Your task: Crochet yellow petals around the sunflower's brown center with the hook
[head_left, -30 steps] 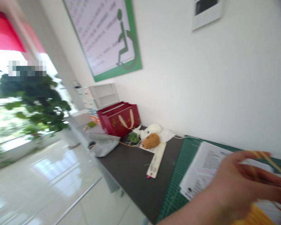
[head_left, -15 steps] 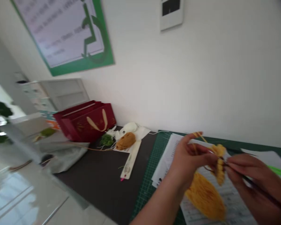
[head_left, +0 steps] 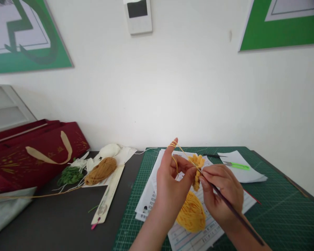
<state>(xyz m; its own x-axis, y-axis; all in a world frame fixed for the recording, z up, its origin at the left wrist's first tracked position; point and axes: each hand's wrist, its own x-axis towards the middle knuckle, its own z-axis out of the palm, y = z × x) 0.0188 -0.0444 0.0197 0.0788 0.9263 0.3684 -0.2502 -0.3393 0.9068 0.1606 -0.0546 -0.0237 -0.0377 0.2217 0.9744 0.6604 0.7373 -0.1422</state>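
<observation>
Between thumb and fingers, my left hand (head_left: 174,179) pinches a small yellow crochet piece (head_left: 196,176) with a scalloped edge. Yellow yarn (head_left: 182,150) is wrapped round its raised index finger and runs down to the piece. A crochet hook (head_left: 231,206) with a long dark handle is gripped in my right hand (head_left: 222,190); its thin metal tip meets the piece beside my left thumb. Below both hands, a yellow yarn ball (head_left: 191,212) lies on printed sheets (head_left: 183,238).
A green cutting mat (head_left: 274,205) lies under the papers. White sheets (head_left: 247,177) and a bright green cutter (head_left: 239,166) are at the back right. Left are brown yarn (head_left: 101,170), green yarn (head_left: 71,175), a cream ruler-like strip (head_left: 108,195) and a dark red bag (head_left: 39,153).
My view has swung to the right and steadied, so things appear further left. Both hands keep their hold on the crochet piece and hook.
</observation>
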